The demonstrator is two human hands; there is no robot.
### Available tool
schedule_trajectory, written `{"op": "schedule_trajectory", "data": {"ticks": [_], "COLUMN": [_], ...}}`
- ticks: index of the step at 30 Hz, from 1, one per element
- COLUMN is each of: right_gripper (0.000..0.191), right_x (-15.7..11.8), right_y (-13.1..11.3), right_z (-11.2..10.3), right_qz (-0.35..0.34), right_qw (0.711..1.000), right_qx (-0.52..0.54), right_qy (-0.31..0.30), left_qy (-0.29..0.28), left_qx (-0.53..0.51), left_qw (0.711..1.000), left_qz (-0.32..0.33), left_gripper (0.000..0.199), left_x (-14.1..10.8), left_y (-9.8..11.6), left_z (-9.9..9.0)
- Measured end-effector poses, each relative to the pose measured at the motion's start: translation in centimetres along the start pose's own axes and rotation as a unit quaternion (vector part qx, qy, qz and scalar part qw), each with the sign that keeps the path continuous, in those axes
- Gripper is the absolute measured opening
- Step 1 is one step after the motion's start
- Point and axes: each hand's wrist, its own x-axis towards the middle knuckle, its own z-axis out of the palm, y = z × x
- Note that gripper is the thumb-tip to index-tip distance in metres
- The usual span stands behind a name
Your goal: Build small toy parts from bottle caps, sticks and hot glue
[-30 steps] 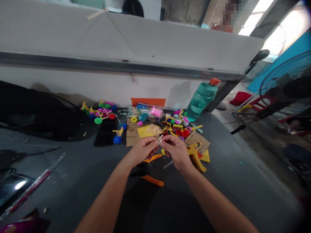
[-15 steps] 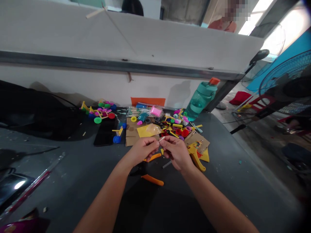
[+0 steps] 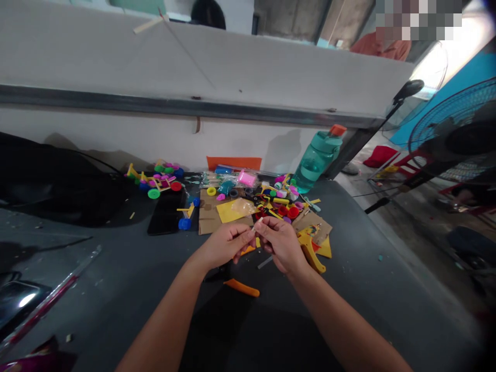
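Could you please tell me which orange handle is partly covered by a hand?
The upper orange handle, partly behind the left hand; the lower orange handle lies uncovered.

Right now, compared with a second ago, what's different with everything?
Behind the long white partition, the person in a salmon-coloured shirt moved right. The small, thin white piece seems turned a little. Nothing was let go: left hand and right hand keep their grip. The see-through teal bottle and yellow glue gun stayed put.
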Motion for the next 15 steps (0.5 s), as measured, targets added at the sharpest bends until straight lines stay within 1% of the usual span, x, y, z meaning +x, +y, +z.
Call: {"op": "schedule_trajectory", "data": {"ticks": [2,4,5,6,7,8,9,10,11,12,13,14,15], "right_gripper": [0.028,0.029,0.030,0.032,0.034,0.037,0.042,0.050,0.063,0.076,0.082,0.084,0.080], "right_x": [0.1,0.2,0.1,0.0,-0.3,-0.7,-1.1,-1.6,-2.1,-2.6,-3.0,-3.2,-3.4], "right_y": [0.0,0.0,0.0,0.0,0.0,0.1,0.3,0.6,1.0,1.5,2.0,2.5,3.0], "right_z": [0.0,0.0,0.0,0.0,0.0,0.1,0.2,0.4,0.6,0.9,1.2,1.4,1.7], "right_qz": [0.007,-0.003,-0.015,-0.032,-0.055,-0.082,-0.111,-0.138,-0.157,-0.163,-0.161,-0.158,-0.154], "right_qw": [1.000,1.000,0.998,0.993,0.979,0.951,0.907,0.850,0.791,0.738,0.693,0.660,0.636], "right_qx": [0.003,-0.023,-0.058,-0.116,-0.197,-0.295,-0.401,-0.496,-0.572,-0.627,-0.666,-0.695,-0.717], "right_qy": [0.007,0.013,0.014,0.009,-0.005,-0.029,-0.065,-0.109,-0.152,-0.190,-0.222,-0.237,-0.242], "left_qy": [0.018,0.040,0.054,0.068,0.082,0.094,0.106,0.117,0.128,0.138,0.146,0.153,0.157], "left_qx": [0.022,0.003,-0.016,-0.038,-0.060,-0.080,-0.096,-0.109,-0.118,-0.123,-0.126,-0.128,-0.131], "left_qw": [1.000,0.999,0.998,0.997,0.995,0.992,0.989,0.986,0.983,0.981,0.979,0.978,0.977], "left_qz": [0.004,0.004,0.007,0.013,0.020,0.029,0.037,0.045,0.051,0.056,0.059,0.061,0.062], "left_gripper": [0.033,0.032,0.032,0.031,0.031,0.030,0.030,0.030,0.030,0.030,0.030,0.030,0.030], "left_x": [0.1,0.2,0.2,0.2,0.1,0.0,-0.1,-0.3,-0.4,-0.6,-0.7,-0.8,-0.9], "left_y": [-0.2,-0.5,-0.6,-0.7,-0.8,-0.8,-0.8,-0.8,-0.7,-0.6,-0.6,-0.5,-0.5], "left_z": [0.0,-0.2,-0.4,-0.6,-1.0,-1.4,-1.9,-2.3,-2.8,-3.2,-3.5,-3.8,-4.0]}}
